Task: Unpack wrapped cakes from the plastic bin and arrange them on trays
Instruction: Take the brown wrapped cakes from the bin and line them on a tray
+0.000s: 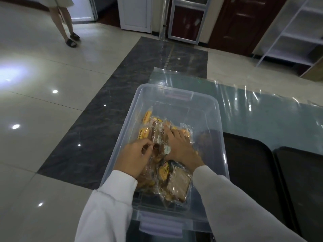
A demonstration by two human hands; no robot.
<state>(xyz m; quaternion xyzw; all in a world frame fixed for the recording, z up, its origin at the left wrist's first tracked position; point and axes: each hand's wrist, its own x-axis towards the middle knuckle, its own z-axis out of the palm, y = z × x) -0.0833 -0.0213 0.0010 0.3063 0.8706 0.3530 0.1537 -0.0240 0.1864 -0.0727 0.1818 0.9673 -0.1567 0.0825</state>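
Both hands are inside the clear plastic bin (pixel 212 109). Left hand (pixel 135 158): fingers curled, pinching the edge of a wrapped cake near the middle of the pile. Right hand (pixel 177 144): fingers fairly straight and spread, lying flat on the wrapped cakes (pixel 157 135); whether the thumb has closed under a packet cannot be told. The flat hand probably steadies the slippery wrappers while the other separates one packet.

Cake location: all packets lie in the near and left part of the bin, piled loosely and overlapping. The far right part of the bin floor is bare. One larger brown slice (pixel 178 185) in clear film lies nearest the wearer, between the two sleeves.

Destination: two dark trays (pixel 253 172) lie side by side to the right of the bin, the nearer one just beside its wall. No cakes are visible on them. This placement keeps the transfer path short.

Support: bin and trays rest on a tabletop (pixel 262 116) covered with clear plastic sheeting.

Background: a standing person's legs (pixel 65 21) are visible far left.
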